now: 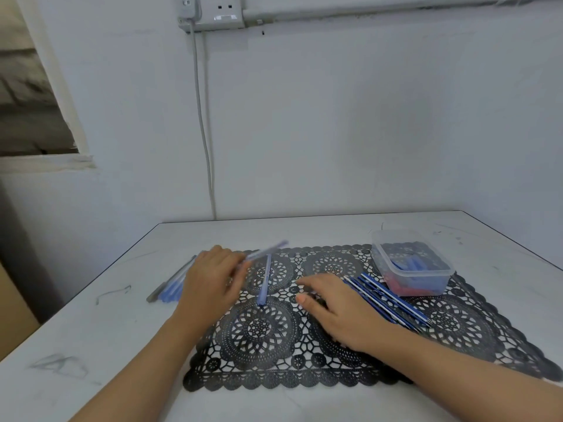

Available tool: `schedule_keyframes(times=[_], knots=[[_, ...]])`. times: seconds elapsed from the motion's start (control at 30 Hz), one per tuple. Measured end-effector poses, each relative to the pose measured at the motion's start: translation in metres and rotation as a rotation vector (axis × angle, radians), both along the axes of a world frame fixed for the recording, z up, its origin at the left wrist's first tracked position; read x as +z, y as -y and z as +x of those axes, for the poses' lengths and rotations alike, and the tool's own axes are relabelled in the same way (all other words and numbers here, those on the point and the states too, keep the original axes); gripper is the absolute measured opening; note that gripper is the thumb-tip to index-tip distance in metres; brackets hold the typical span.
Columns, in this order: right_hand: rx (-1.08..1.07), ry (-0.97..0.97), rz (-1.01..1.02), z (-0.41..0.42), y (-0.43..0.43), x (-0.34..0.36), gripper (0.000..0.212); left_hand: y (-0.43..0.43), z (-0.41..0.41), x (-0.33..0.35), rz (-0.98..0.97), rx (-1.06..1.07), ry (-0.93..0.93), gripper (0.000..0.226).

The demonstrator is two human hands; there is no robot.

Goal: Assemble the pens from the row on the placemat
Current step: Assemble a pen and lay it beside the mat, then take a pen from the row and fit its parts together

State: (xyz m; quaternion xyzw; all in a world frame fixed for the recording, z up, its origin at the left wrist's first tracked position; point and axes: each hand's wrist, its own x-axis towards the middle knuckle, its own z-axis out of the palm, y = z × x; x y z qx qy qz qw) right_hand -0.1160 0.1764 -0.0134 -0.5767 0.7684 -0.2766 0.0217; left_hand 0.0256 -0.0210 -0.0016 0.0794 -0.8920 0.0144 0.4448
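A black lace placemat lies on the white table. My left hand is at the mat's far left corner, fingers closed on a pale blue pen barrel that points up and right, blurred. One more blue barrel lies alone on the mat between my hands. My right hand rests flat on the mat, fingers apart, holding nothing, its back beside a bunch of thin blue and white refills. Several pens lie on the table left of my left hand.
A clear plastic tub with blue and red small parts stands on the mat's far right corner. The table meets a white wall at the back; a cable hangs down from a socket. The table's left edge drops off beside the pens.
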Motion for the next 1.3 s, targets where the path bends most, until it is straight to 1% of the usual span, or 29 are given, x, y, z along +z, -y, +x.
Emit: schedule_keyframes(times=[0.07, 0.13, 0.2, 0.33, 0.4, 0.47, 0.57, 0.63, 0.73, 0.83, 0.9, 1.0, 1.1, 1.2, 1.3], knots=[[0.031, -0.095, 0.137, 0.002, 0.001, -0.005, 0.083, 0.009, 0.006, 0.003, 0.149, 0.087, -0.087, 0.033], [0.049, -0.15, 0.238, 0.002, 0.003, -0.009, 0.091, 0.024, 0.012, 0.005, 0.284, 0.207, -0.125, 0.025], [0.055, -0.18, 0.305, 0.003, 0.004, -0.011, 0.095, 0.045, 0.02, 0.001, 0.405, 0.344, -0.105, 0.02], [0.047, -0.21, 0.364, 0.0, 0.006, -0.012, 0.104, 0.084, 0.036, -0.012, 0.587, 0.556, -0.02, 0.022], [0.044, -0.216, 0.361, 0.0, 0.006, -0.013, 0.108, 0.093, 0.043, -0.017, 0.644, 0.595, 0.04, 0.017], [0.044, -0.218, 0.354, -0.001, 0.008, -0.014, 0.108, 0.095, 0.048, -0.02, 0.696, 0.608, 0.057, 0.015], [0.046, -0.207, 0.345, -0.001, 0.008, -0.014, 0.108, 0.096, 0.052, -0.023, 0.799, 0.62, 0.026, 0.027], [0.048, -0.197, 0.348, -0.001, 0.008, -0.014, 0.109, 0.098, 0.054, -0.025, 0.856, 0.617, 0.008, 0.03], [0.049, -0.199, 0.349, 0.0, 0.008, -0.014, 0.108, 0.1, 0.056, -0.027, 0.895, 0.611, -0.034, 0.027], [0.047, -0.199, 0.35, 0.0, 0.008, -0.014, 0.106, 0.098, 0.056, -0.026, 0.915, 0.581, -0.04, 0.014], [0.045, -0.198, 0.353, 0.0, 0.008, -0.013, 0.107, 0.097, 0.055, -0.026, 0.902, 0.559, -0.039, 0.022], [0.045, -0.2, 0.357, 0.0, 0.008, -0.013, 0.109, 0.097, 0.056, -0.026, 0.908, 0.539, -0.05, 0.019], [0.045, -0.199, 0.361, 0.001, 0.009, -0.011, 0.11, 0.097, 0.058, -0.027, 0.927, 0.529, -0.084, 0.03], [0.057, -0.182, 0.397, 0.003, 0.008, -0.004, 0.11, 0.099, 0.065, -0.028, 0.96, 0.566, -0.144, 0.039], [0.06, -0.184, 0.443, 0.004, 0.009, 0.005, 0.106, 0.101, 0.069, -0.031, 0.978, 0.601, -0.146, 0.034]])
